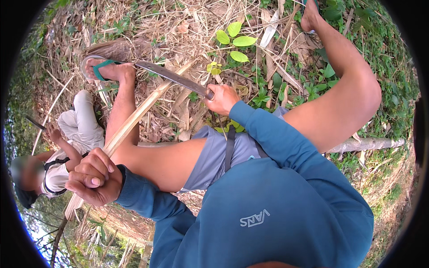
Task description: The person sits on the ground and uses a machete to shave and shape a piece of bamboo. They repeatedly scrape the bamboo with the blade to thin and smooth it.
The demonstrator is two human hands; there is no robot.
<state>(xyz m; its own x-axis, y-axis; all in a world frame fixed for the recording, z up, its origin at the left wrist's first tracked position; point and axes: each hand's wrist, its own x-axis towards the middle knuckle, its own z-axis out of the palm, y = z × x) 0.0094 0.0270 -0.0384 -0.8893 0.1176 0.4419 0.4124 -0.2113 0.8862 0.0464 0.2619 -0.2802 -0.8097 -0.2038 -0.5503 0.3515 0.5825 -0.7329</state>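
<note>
My left hand (95, 177) is closed round a long pale strip of split wood or bamboo (134, 119). The strip slants from the lower left, past my left thigh, to the ground at top centre. In my right hand (222, 99) is a machete (174, 78), gripped by its handle, which my fingers mostly hide. Its dark blade points up and left and lies across the strip near the far end. Whether the edge bites into the wood, I cannot tell.
A sandalled foot (107, 70) of mine rests by a brown log (118, 48). Under me runs a thin trunk (368, 144). At far left sits another person (80, 120), holding a dark blade. Dry leaves, straw and a green seedling (237, 41) cover the ground.
</note>
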